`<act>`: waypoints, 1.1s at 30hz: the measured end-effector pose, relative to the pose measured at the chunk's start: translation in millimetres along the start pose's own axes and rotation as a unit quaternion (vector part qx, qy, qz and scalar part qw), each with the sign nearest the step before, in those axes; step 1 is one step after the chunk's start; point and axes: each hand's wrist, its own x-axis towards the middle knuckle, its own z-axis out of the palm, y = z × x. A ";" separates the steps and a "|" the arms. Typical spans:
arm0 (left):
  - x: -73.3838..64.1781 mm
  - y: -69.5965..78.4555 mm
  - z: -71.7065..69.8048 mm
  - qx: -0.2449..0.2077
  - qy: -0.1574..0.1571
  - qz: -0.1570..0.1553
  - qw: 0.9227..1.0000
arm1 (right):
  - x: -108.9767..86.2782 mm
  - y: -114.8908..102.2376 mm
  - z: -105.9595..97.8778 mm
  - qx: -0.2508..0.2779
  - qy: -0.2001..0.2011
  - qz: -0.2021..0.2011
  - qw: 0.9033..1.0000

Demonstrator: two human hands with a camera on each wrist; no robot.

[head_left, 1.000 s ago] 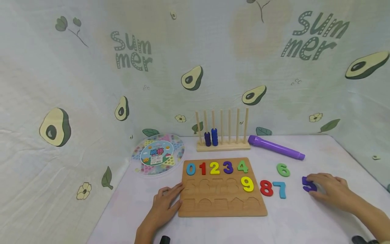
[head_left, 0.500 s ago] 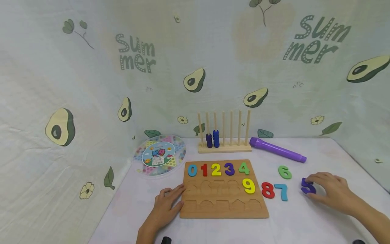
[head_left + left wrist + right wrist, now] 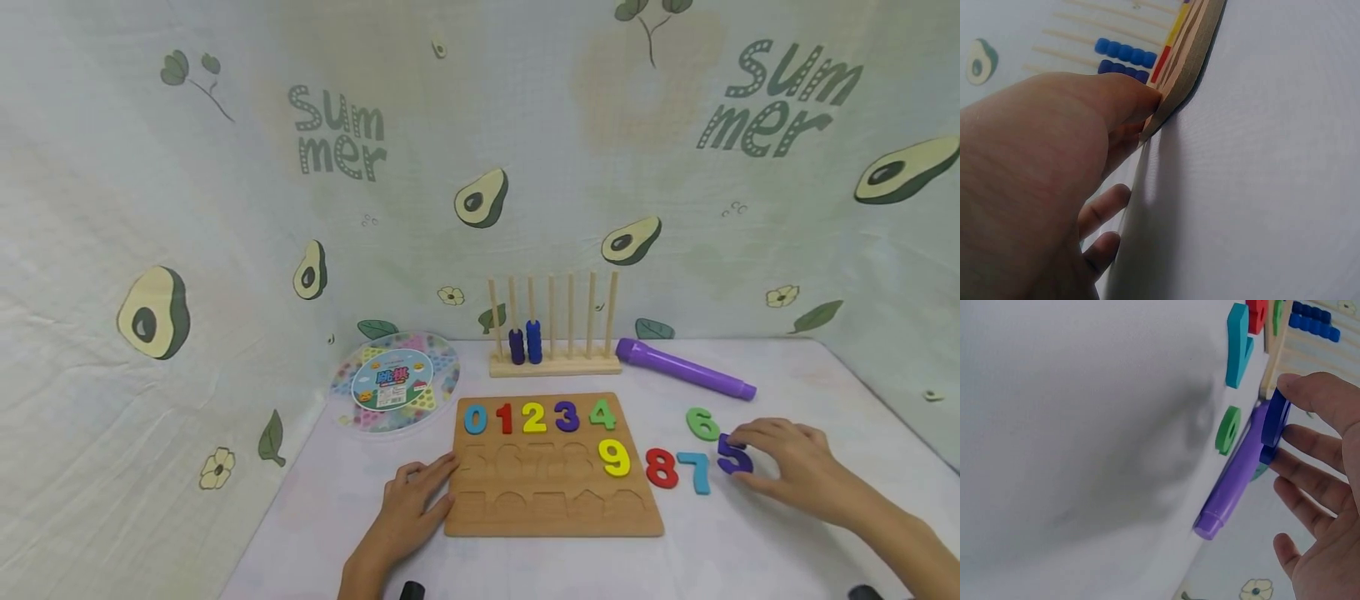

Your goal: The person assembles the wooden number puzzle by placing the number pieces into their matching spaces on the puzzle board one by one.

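The right hand [image 3: 798,467] pinched one purple number 5 [image 3: 1275,422] between thumb and fingers, raised off the counter [image 3: 570,571] just right of the blue 7 [image 3: 701,477] and green 6 [image 3: 694,423]. Those two and one red 8 [image 3: 662,467] made three loose numbers. The left hand [image 3: 408,508], fingers extended, touched one wooden number board [image 3: 555,522] bearing six numbers: five, 0 to 4 [image 3: 534,418], atop, and one yellow 9 [image 3: 622,458] below. Behind stood one seven-peg abacus [image 3: 555,367].

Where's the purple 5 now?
In the head view, the purple 5 is right of the number board, pinched in the right hand, near the green 6 and blue 7.
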 end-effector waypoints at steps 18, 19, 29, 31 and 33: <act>1.3 5.0 -2.0 0.003 0.009 0.005 1.000 | 10.0 -23.8 0.9 0.019 -0.018 -0.010 1.000; 1.1 5.1 -1.9 0.004 0.011 0.005 1.000 | 10.7 -25.0 0.9 0.020 -0.017 -0.012 1.000; -0.6 5.3 -2.4 0.007 0.020 0.011 1.000 | 14.7 -36.7 3.7 0.021 -0.012 -0.019 1.000; -0.9 5.5 -2.9 0.004 0.020 0.012 1.000 | 15.7 -37.6 4.3 0.021 -0.015 -0.018 1.000; -1.1 5.8 -3.2 0.004 0.019 0.013 1.000 | 16.1 -39.2 4.9 0.020 -0.016 -0.017 1.000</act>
